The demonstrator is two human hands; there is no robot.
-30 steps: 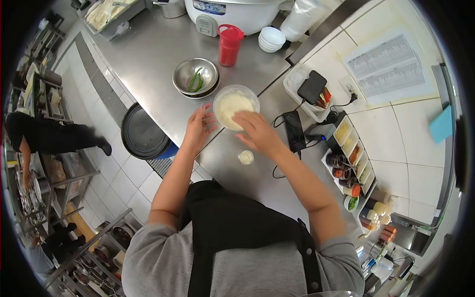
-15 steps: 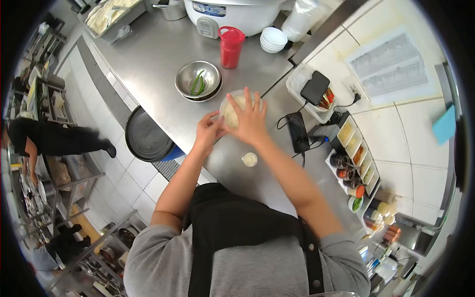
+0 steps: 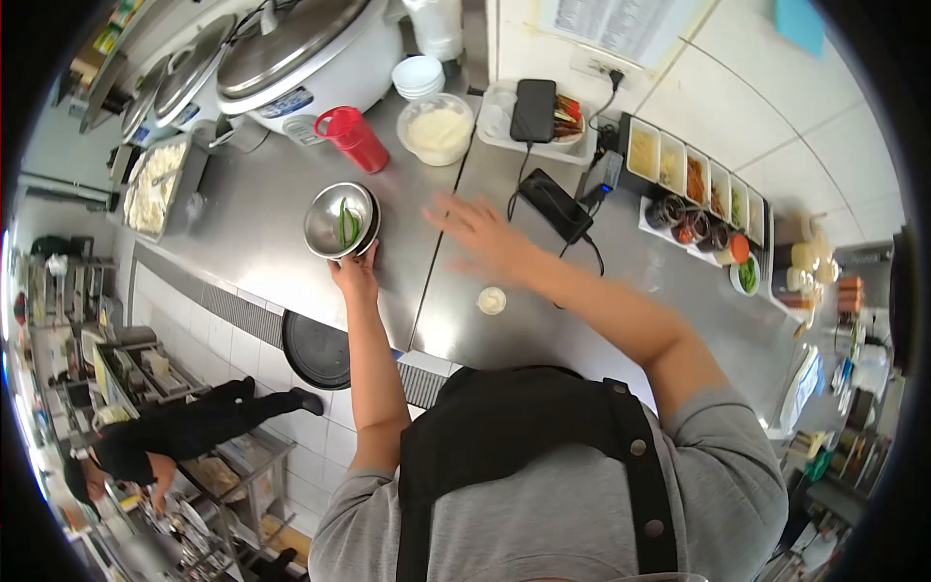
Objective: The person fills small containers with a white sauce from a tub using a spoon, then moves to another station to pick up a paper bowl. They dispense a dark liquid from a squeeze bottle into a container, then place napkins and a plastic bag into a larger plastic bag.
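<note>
My left hand (image 3: 357, 275) grips the near rim of a stacked pair of bowls. The upper one is a metal bowl (image 3: 325, 221) with green chili peppers (image 3: 348, 223) lying in it; most of the lower bowl is hidden. My right hand (image 3: 483, 236) is over the steel counter with its fingers stretched apart, blurred by motion and holding nothing. Below it on the counter stands a small round cup (image 3: 492, 301) with pale contents. A clear tub (image 3: 436, 130) of whitish food stands farther back, apart from both hands.
A red pitcher (image 3: 353, 141), white bowls (image 3: 419, 77) and large cookers (image 3: 301, 58) line the back. Black devices with cables (image 3: 557, 206) lie to the right, beside condiment trays (image 3: 694, 179). A co-worker (image 3: 184, 432) stands behind the counter's left side.
Both hands have left the tub, which now stands farther back by the white bowls. My left hand has moved left and taken hold of the bowls. The view has turned.
</note>
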